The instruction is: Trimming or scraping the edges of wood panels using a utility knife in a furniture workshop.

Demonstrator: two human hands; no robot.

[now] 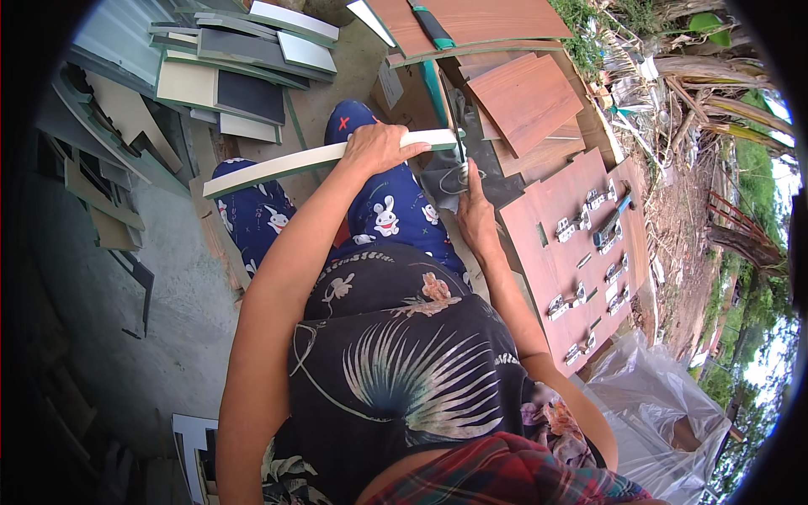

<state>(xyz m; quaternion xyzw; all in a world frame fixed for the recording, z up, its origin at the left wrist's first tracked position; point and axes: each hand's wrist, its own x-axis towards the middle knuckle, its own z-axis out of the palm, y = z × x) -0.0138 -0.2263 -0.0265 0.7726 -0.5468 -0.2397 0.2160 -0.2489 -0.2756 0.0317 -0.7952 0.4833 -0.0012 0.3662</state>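
Note:
My left hand point(376, 151) is closed over the top of a long, narrow cream strip of board point(278, 168). The strip has a dark green edge and lies across my thighs, its right end raised slightly. At that end my right hand point(477, 210) is closed, fingers pointing upward, beside a thin dark blade-like piece point(459, 145). What exactly its fingers hold is partly hidden. Dark plastic sheeting point(497, 189) lies just past the right hand.
Brown wood-grain panels point(526, 101) lie ahead and to the right; one point(539, 290) bears metal hinges point(572, 225) and a hammer point(612, 225). A black-and-teal tool point(433, 29) rests on the far panel. Board offcuts point(244, 50) are piled at far left. Clear plastic wrap point(656, 404) lies at near right.

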